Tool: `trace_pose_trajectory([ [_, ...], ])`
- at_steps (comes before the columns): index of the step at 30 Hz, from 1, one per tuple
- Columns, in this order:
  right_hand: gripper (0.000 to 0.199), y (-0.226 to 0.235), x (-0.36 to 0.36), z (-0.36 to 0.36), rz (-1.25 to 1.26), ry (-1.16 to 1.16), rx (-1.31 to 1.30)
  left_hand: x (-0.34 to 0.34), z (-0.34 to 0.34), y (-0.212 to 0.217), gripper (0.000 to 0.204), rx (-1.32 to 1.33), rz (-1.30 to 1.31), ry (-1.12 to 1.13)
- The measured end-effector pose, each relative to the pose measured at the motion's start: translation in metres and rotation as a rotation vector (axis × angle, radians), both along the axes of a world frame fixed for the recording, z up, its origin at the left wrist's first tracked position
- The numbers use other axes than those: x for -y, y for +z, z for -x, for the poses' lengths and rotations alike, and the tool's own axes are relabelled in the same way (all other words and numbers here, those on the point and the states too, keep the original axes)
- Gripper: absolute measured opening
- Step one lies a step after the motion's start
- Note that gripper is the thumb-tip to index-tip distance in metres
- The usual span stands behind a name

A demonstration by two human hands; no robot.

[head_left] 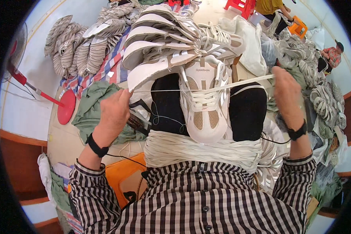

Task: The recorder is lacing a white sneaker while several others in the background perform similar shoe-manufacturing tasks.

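Shoe: a white-and-beige sneaker (203, 120) with tan mesh panels lies between the person's black-clad legs (249, 113), toe toward the body, tongue pointing away.
Lacing: judging by what shows, it is partly done; flat cream bands cross the lower part of the opening, while the upper part, along the tongue (201, 73), appears not yet crossed.
Lace: a flat cream strip (245, 82) runs taut from the shoe to the right; a thin pale strand (163, 91) stretches across to the left.
Left hand: the left hand (115, 111) has its fingers pinched on the thin pale strand, beside the shoe.
Right hand: the right hand (288, 93) is gripping the flat strip, raised to the other side; motion blur keeps the separate fingers from being told apart.
Lettering: one small printed word sits on the tongue, and a small reddish mark shows below the lacing.
Lap: a thick bundle of long white laces (175, 147) lies across it, at the shoe's toe.
Beyond the shoe: a fanned stack of white-and-beige shoe uppers (156, 45) leans to the left; a white-and-grey laced sneaker (226, 43) lies to the right.
Left side: a crumpled green cloth (93, 107) lies near a round red fan base (66, 107).
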State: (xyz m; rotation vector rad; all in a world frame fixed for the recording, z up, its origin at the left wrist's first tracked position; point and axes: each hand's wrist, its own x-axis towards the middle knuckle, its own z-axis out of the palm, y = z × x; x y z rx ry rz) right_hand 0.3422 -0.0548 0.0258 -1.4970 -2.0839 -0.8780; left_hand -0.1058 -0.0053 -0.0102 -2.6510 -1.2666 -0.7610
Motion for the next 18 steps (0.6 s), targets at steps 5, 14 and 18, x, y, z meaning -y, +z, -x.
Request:
trace_pose_trajectory([
  [5, 0.023, 0.030, 0.034, -0.048, 0.191, -0.348, 0.038, -0.015, 0.016, -0.013, 0.013, -0.028, -0.312, 0.027],
  [14, 0.024, 0.021, 0.081, -0.149, 0.126, -0.484, -0.194, -0.028, 0.048, 0.037, 0.014, 0.481, 1.157, -0.083],
  [18, 0.025, 0.026, 0.099, -0.201, 0.133, -0.626, -0.298, -0.024, 0.068, 0.032, 0.015, 0.548, 1.038, -0.127],
])
